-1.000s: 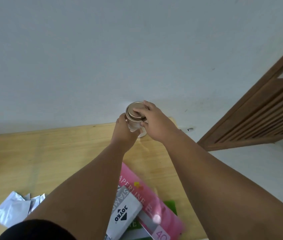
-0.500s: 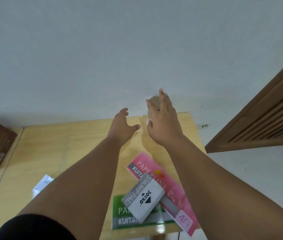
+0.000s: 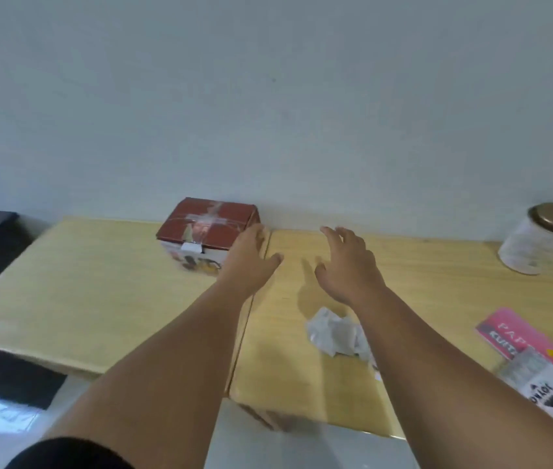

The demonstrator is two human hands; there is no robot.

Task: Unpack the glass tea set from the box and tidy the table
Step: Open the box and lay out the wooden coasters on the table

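Leaving the lidded glass jar [image 3: 542, 238] standing at the far right of the table [image 3: 82, 282], both hands have let go and swung over toward the box [image 3: 207, 228]. The left hand [image 3: 251, 262] is spread, its fingertips at the box's near right corner (touching or just short, I can't tell through the blur). The right hand [image 3: 346, 265] hovers open beside it, holding nothing. So the unpacking proper looks about to start. The box sits against the wall, its red-brown lid closed and taped across, with pictures on its white front.
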